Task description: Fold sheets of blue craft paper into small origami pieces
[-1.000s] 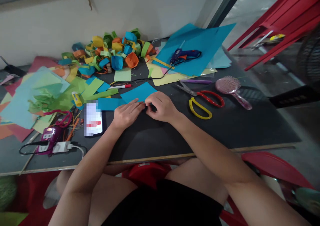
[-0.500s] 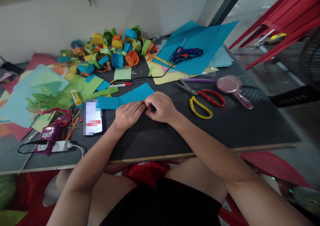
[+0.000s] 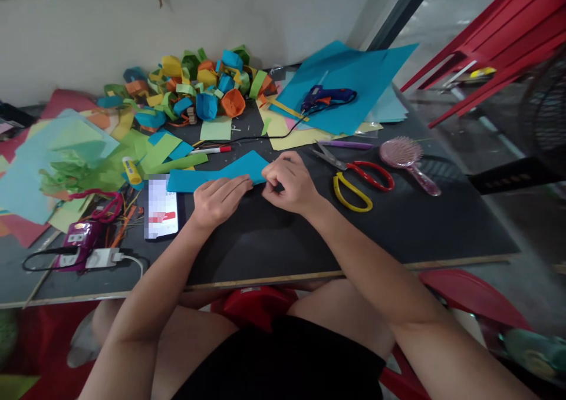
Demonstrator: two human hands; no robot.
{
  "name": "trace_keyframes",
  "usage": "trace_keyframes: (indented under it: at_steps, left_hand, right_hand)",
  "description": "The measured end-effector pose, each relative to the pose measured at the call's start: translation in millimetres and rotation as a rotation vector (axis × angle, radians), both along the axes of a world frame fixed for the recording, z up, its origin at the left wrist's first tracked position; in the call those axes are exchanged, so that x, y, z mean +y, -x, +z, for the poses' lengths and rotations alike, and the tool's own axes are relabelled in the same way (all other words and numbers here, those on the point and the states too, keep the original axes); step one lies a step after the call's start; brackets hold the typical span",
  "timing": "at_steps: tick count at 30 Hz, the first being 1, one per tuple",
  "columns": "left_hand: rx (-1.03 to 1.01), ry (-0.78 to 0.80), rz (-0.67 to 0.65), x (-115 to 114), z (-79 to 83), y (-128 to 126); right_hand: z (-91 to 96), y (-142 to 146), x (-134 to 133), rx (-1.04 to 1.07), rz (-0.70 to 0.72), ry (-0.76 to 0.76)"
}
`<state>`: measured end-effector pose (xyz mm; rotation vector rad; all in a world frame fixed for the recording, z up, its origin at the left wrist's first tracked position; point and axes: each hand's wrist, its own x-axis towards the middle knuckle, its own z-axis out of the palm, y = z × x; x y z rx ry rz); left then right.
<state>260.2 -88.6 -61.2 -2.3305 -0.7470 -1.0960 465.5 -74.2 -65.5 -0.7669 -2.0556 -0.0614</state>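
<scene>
The blue paper (image 3: 241, 165) lies mid-table, right of the phone (image 3: 167, 211). The left hand (image 3: 217, 201) rests flattened, fingers extended, on its near edge; the right hand (image 3: 289, 183), apart, curls at its right corner, its pinch impossible to tell. Too light a left press could let a pull skew it.

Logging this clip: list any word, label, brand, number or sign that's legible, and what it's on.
None can be read with certainty.
Phone: screen partly pixelated, the rest too small and blurred.
Glue stick: label too small.
Purple power socket: marking too small.
Black panel at far right: row of marks, too blurred.
</scene>
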Motion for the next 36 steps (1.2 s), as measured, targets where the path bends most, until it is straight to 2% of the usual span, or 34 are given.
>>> trace_keyframes:
  at_steps: [10, 18, 24, 27, 31, 33, 34, 36]
  left_hand:
    - [0.013, -0.035, 0.016, 2.4, 4.2, 8.0]
    - [-0.03, -0.034, 0.038, 4.5, 1.7, 8.6]
    - [-0.127, 0.029, 0.102, 9.2, 0.7, 15.6]
    - [-0.085, 0.131, 0.13, 9.3, -2.7, 15.3]
    - [-0.007, 0.218, 0.035, 2.2, -3.3, 6.9]
    - [0.008, 0.302, 0.024, -4.2, 7.2, 3.3]
    - [0.0, 0.366, 0.059, -7.6, 16.4, 3.0]
    - [-0.085, 0.557, 0.272, -13.5, 41.1, 7.2]
  right_hand:
    - [3.5, -27.2, 13.3, 0.035, -0.143, 0.024]
    - [1.8, -37.0, 20.4, 0.1, -0.157, -0.042]
    - [-4.1, -56.3, 30.6, 0.152, -0.32, -0.051]
    - [0.0, -50.9, 23.9, 0.18, -0.25, -0.026]
    - [1.6, -28.0, 12.0, -0.093, 0.02, 0.065]
    - [-4.4, -19.2, 10.7, -0.164, 0.101, 0.081]
    - [-8.5, -16.7, 11.2, -0.171, 0.108, 0.094]
    - [-16.3, -15.1, 13.4, -0.154, 0.068, 0.133]
